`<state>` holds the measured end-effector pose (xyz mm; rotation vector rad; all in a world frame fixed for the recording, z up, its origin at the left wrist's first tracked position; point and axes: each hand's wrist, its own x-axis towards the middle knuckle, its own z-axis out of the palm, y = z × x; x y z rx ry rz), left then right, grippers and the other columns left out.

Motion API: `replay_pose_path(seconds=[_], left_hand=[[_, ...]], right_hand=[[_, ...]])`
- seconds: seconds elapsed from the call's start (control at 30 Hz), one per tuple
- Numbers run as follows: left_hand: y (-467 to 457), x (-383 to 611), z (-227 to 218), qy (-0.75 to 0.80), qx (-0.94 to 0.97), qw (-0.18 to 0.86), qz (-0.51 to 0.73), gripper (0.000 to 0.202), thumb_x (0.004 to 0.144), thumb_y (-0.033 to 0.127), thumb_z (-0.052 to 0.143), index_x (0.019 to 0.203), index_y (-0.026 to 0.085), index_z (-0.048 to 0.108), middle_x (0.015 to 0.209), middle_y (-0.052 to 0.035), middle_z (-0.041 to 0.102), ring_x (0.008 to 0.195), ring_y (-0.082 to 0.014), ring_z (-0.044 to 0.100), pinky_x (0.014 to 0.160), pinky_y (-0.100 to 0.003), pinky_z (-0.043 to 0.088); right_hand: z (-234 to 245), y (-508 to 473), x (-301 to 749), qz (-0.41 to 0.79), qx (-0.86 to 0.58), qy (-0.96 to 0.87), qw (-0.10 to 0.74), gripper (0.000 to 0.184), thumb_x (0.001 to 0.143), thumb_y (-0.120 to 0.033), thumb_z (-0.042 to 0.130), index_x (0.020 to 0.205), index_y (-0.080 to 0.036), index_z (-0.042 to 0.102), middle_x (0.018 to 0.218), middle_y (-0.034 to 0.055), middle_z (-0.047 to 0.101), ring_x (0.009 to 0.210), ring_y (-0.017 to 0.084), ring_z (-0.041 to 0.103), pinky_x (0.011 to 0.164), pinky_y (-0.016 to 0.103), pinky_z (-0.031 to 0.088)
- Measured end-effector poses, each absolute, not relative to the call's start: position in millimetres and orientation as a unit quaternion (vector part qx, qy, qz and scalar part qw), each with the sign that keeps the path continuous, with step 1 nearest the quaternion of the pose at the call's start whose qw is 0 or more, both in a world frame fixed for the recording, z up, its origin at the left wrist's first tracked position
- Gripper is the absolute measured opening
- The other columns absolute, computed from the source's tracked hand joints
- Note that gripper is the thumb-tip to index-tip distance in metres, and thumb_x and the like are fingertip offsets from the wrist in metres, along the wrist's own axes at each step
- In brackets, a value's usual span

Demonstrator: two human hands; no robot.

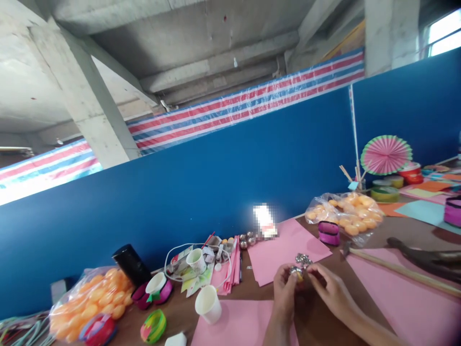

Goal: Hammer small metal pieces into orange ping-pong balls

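My left hand is closed around a small shiny silver piece with a bit of yellow showing below it; its exact kind is too small to tell. Close by on the right, my right hand pinches with thumb and forefinger at the edge of that spot; what lies between those fingertips is hidden. Just beyond both hands, a cluster of shiny silver bits shows over the near edge of a pink paper sheet.
A white paper cup stands on pink paper left of my hands. To the right lie a hammer and a dark-handled tool. Bags of orange balls sit on both sides. A blue partition runs behind the table.
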<state>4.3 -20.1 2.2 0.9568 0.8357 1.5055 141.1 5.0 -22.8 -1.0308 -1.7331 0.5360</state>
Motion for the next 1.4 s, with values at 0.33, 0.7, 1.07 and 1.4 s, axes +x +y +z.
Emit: replay_pose_path(seconds=[0.33,0.7,1.07,1.4], left_hand=[[-20,6,2,0.388,0.339,0.559,0.649,0.039,0.069,0.038,0.062,0.100,0.015,0.058,0.084,-0.0058,0.063,0.070,-0.0124,0.059,0.064,-0.025,0.046],[-24,6,55,0.383,0.372,0.502,0.680,0.034,0.074,0.035,0.058,0.103,0.019,0.055,0.078,-0.0029,0.061,0.067,-0.0117,0.059,0.060,-0.024,0.046],[-48,8,137,0.350,0.432,0.424,0.715,0.036,0.067,0.036,0.064,0.098,0.019,0.059,0.087,-0.0062,0.062,0.070,-0.0148,0.059,0.064,-0.028,0.048],[-36,-5,127,0.352,0.235,0.579,0.697,0.025,0.073,0.036,0.059,0.089,0.016,0.060,0.082,-0.0038,0.064,0.061,-0.0072,0.058,0.057,-0.018,0.048]], right_hand=[[-13,1,139,0.239,-0.446,-0.708,0.493,0.012,0.082,-0.026,0.042,0.085,-0.021,0.052,0.081,0.0050,0.062,0.074,0.018,0.059,0.068,0.029,0.048],[-8,-2,141,0.329,-0.429,-0.708,0.455,0.014,0.080,-0.029,0.041,0.084,-0.020,0.051,0.073,0.0025,0.059,0.064,0.016,0.055,0.061,0.027,0.046],[-9,0,141,0.299,-0.423,-0.718,0.465,0.011,0.078,-0.026,0.042,0.079,-0.021,0.052,0.073,0.0022,0.060,0.063,0.016,0.056,0.062,0.026,0.045],[-7,-1,141,0.302,-0.426,-0.722,0.454,0.010,0.079,-0.025,0.041,0.078,-0.021,0.050,0.074,0.0027,0.059,0.063,0.015,0.054,0.062,0.027,0.044]])
